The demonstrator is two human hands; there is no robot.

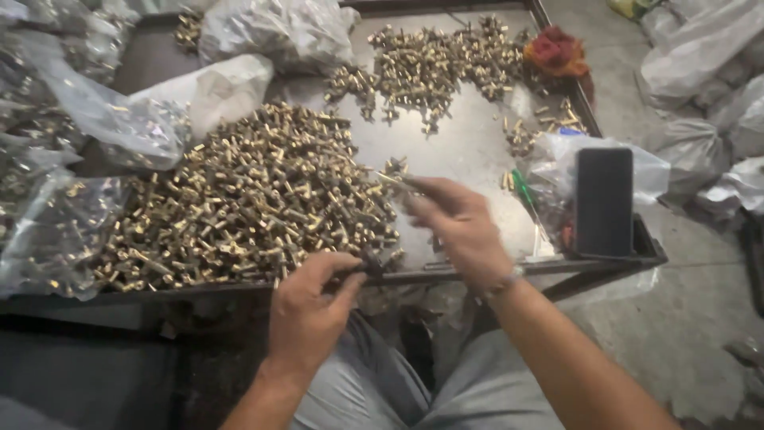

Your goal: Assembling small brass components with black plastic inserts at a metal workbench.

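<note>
A small brass fitting [391, 181] is pinched at the fingertips of the right hand [458, 227], which hovers over the bare middle of the metal bench [469, 147] just beside the big heap of brass fittings [247, 199]. The left hand [306, 310] sits at the bench's near edge, its thumb and fingers closed on a small dark part [372, 263]. Farther off lie a second pile of fittings [434, 68], clear plastic bags [119, 119], a red rag [557, 52] and a dark phone [604, 201] standing upright at the right.
</note>
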